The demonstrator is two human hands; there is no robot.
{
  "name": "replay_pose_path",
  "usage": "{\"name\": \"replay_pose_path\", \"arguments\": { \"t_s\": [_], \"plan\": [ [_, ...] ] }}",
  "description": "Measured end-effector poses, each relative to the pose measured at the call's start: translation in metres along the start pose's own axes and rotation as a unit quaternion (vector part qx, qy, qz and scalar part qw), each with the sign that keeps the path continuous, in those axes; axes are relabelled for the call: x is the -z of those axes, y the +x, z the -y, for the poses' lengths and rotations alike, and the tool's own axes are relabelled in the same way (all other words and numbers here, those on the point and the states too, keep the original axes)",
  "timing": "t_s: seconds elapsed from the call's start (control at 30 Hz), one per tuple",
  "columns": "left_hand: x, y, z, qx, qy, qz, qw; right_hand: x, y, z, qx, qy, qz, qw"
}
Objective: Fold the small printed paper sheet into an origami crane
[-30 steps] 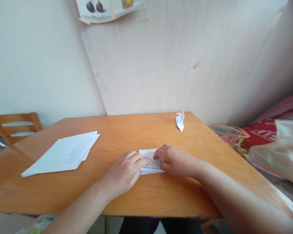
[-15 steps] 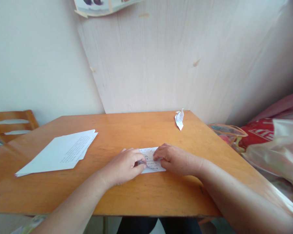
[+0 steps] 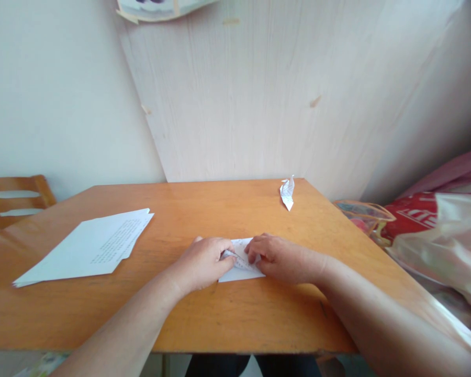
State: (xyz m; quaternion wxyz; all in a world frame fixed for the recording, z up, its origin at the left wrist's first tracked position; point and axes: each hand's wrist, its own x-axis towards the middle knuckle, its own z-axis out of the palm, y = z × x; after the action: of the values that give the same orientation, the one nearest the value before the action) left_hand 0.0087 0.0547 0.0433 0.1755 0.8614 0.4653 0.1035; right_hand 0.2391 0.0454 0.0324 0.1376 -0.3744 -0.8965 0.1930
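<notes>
A small folded sheet of paper (image 3: 241, 273) with printed characters lies on the table between my hands. My left hand (image 3: 208, 262) pinches a raised flap of it between thumb and fingers. From the other side, my right hand (image 3: 275, 256) presses bent fingertips onto the sheet, its thumb low near the edge. The fingers partly hide the right end of the paper. Toward the back right of the table stands a folded white paper figure (image 3: 287, 193), apart from both hands.
A stack of white paper (image 3: 82, 251), the top sheet partly printed, lies at the left of the wooden table (image 3: 204, 314). A wooden chair (image 3: 19, 196) stands beyond the left edge. Red and white bags (image 3: 435, 225) crowd the right side. A wall rises behind.
My left hand has lifted the paper's flap further and shifted slightly up. More of the sheet's plain front edge shows. My right hand has barely moved; the camera view has shifted a little.
</notes>
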Motion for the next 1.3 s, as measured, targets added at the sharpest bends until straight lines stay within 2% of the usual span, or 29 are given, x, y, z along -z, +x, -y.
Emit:
{"name": "replay_pose_path", "arguments": {
  "t_s": [0.2, 0.37, 0.53, 0.73, 1.13, 1.3],
  "plan": [
    [-0.008, 0.003, 0.009, 0.02, -0.008, -0.004, 1.0, 0.002, 0.0, 0.002, 0.003, -0.002, -0.008, 1.0],
    [-0.014, 0.004, 0.017, 0.029, -0.031, -0.003, 0.999, 0.003, 0.0, -0.001, 0.017, 0.011, 0.011, 1.0],
    [-0.014, 0.003, 0.023, 0.02, -0.099, 0.016, 0.995, 0.004, -0.001, -0.001, 0.024, 0.033, 0.011, 0.999],
    [-0.009, 0.002, 0.025, 0.013, -0.183, 0.044, 0.982, 0.006, -0.007, 0.001, -0.008, 0.033, 0.041, 0.999],
    [-0.007, 0.0, 0.029, 0.018, -0.19, 0.065, 0.979, 0.008, -0.008, 0.01, -0.023, 0.032, 0.04, 0.998],
    [-0.006, 0.0, 0.031, 0.022, -0.195, 0.058, 0.979, 0.007, -0.005, 0.009, -0.009, 0.034, 0.047, 0.998]
  ]
}}
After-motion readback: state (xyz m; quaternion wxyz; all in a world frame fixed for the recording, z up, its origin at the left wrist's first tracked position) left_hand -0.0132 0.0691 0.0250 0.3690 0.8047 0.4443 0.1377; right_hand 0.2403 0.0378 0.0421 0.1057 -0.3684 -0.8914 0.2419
